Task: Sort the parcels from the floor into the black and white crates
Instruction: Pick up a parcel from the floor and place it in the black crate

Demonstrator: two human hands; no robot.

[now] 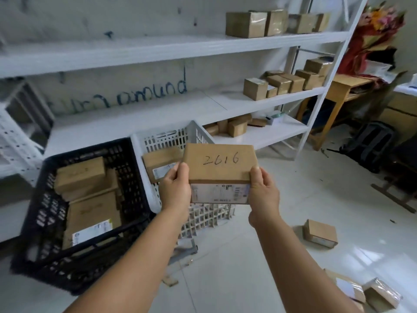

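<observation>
Both the left hand (pixel 174 188) and right hand (pixel 262 190) are gripping the brown cardboard parcel (pixel 220 163) by its short ends, hovering directly above the white slatted plastic crate (pixel 162 137), with the black crate (pixel 126 168) lying leftward.

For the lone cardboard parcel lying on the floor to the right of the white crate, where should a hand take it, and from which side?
Probably from above, one hand spanning the two long side faces of the floor parcel. It lies flat with its broad top face up, apart from other things, with bare floor on all sides. Both hands, left hand and right hand, are now shut on the parcel marked 2616.
</observation>
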